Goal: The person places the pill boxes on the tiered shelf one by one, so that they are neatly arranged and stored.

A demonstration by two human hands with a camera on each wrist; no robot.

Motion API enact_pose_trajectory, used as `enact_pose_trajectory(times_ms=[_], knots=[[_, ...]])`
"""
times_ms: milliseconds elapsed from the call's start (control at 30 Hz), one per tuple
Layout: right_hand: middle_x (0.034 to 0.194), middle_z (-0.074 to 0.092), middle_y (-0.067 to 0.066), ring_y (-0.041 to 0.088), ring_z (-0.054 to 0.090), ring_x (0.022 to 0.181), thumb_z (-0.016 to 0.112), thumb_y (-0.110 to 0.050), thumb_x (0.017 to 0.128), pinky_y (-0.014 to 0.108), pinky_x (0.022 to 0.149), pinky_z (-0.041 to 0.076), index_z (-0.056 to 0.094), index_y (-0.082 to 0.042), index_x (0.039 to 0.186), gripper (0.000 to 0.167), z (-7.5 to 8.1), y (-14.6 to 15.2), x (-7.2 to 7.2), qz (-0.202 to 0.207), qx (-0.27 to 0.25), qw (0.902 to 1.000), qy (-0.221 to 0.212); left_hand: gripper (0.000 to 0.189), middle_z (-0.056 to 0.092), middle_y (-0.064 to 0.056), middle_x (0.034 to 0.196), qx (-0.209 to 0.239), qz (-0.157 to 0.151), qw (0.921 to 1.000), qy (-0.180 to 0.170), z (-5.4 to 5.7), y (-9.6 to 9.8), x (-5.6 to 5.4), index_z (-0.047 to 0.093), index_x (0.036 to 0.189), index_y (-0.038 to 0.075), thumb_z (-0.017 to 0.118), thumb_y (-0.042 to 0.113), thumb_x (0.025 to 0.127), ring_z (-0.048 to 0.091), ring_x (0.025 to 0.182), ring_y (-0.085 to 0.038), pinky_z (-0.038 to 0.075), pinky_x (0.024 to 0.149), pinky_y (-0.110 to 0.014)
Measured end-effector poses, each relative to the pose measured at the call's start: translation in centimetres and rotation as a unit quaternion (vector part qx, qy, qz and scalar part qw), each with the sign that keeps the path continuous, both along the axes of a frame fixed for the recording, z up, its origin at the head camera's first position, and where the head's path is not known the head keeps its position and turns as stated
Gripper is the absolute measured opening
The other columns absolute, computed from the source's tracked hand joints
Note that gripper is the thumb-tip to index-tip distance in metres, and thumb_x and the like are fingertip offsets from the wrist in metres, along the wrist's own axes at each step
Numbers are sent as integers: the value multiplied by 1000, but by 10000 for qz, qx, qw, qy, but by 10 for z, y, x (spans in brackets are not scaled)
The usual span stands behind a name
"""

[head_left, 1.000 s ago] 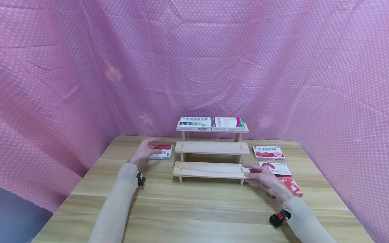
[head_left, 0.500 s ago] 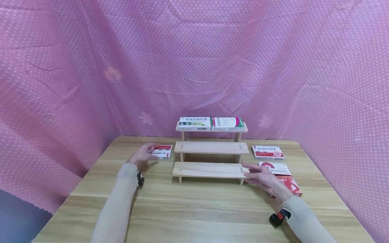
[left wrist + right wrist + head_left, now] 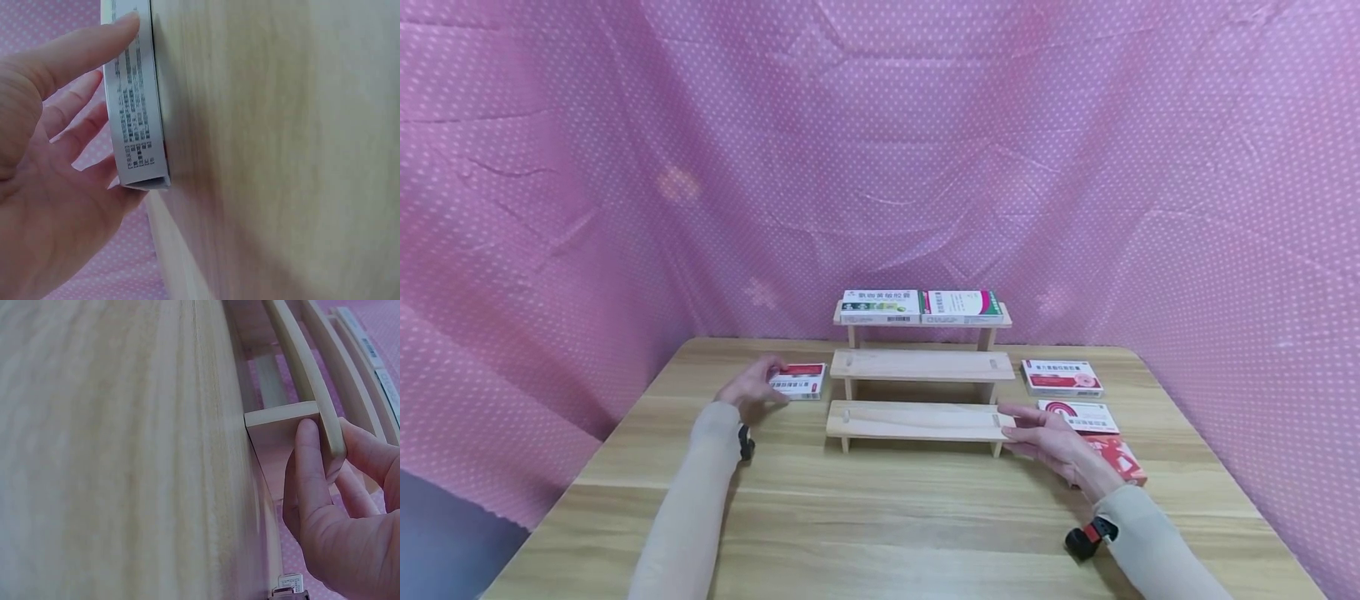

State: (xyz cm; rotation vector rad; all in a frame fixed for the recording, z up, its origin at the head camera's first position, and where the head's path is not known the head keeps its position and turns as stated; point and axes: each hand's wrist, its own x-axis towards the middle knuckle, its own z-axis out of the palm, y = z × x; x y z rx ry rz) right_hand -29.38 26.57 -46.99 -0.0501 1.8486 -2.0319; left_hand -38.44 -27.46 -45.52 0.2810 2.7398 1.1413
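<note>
On the left of the table lies a red-and-white medicine box [image 3: 800, 381]. My left hand [image 3: 751, 385] pinches it at its left end; in the left wrist view the thumb lies on the box's printed side [image 3: 134, 106] and the fingers reach behind it. My right hand [image 3: 1051, 440] grips the right end of the lowest shelf [image 3: 917, 421] of a three-tier wooden display stand. The right wrist view shows fingers under that shelf end, against the stand's leg [image 3: 281, 425], with the thumb along the top edge.
Two medicine boxes, one green-and-white [image 3: 880, 306] and one pink-and-white [image 3: 961, 306], lie on the top shelf. The middle shelf [image 3: 922, 364] is bare wood. Right of the stand lie more boxes [image 3: 1062, 377], one red [image 3: 1122, 461]. Pink dotted cloth [image 3: 880, 167] surrounds the table.
My left hand has closed on the medicine box, its fingers drawing back off the top, and the box has shifted slightly toward me. My right hand has stayed on the shelf end.
</note>
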Motion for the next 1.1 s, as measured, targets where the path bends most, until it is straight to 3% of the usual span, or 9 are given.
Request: enact_pose_trajectory(times_ms=[200,367,533,833,1000,1100], knots=[[150,38,24,13,64,106,66,-5,92,35,98,55,35,0,149,65,-1,-1,0,-12,-17,10000,56,81,47,-28,133,-159,43,9998,114,2,-2,6,41,138,-2,80,-1,67,49,115,-40,37,108,-58],[147,42,23,15,65,106,67,-6,91,34,97,56,39,-2,148,64,-1,-2,0,-49,30,10000,-22,92,40,-25,141,-263,143,9995,39,0,-4,10,39,144,-1,78,-6,61,45,122,-41,35,111,-58],[146,43,22,16,65,106,69,-7,90,34,96,56,41,-4,147,64,0,-2,1,-135,54,9998,-119,93,40,-26,143,-664,-14,9974,265,-1,-8,10,42,144,-2,80,-2,59,43,126,-43,31,113,-62],[144,44,22,14,64,105,67,-7,91,34,96,56,37,-1,149,65,1,0,0,33,43,10000,-7,92,46,-29,140,-293,-64,9992,261,-2,-15,15,42,143,-3,80,-1,60,46,122,-42,32,111,-61],[144,43,23,15,65,105,67,-6,91,34,97,56,35,0,149,66,1,0,0,37,-26,10000,-35,94,44,-29,142,-348,57,9988,352,0,-20,17,37,145,-5,82,5,63,45,125,-41,31,113,-60],[146,41,24,15,65,105,65,-5,92,34,97,56,34,0,150,66,1,1,0,78,-50,10000,-16,94,49,-26,137,-304,33,9987,400,4,-21,19,38,145,-5,82,6,63,49,120,-38,36,110,-56]])
